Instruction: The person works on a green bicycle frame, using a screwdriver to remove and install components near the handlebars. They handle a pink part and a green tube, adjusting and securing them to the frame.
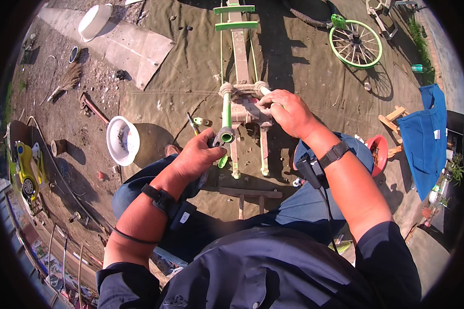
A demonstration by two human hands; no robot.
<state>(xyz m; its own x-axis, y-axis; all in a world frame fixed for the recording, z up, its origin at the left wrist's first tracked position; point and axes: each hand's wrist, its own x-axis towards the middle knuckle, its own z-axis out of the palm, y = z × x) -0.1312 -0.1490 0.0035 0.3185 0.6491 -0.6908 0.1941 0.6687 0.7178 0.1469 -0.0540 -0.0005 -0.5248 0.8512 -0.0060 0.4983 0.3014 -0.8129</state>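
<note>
A metal frame with green crosspieces stretches away from me over a brown ground sheet. From its near end two green tubes stand up side by side. My left hand is closed, thumb and fingers pinching a dark grey metal fitting at the open end of the left green tube. Curled fingers of my right hand grip the right tube, hiding most of it. Between the tubes lies a dusty, pinkish metal block.
A green-rimmed spoked wheel lies far right. White basins and a red pipe wrench are left. Beside my right knee sit a red bowl and a blue cloth over a wooden stool. A wooden bar lies between my knees.
</note>
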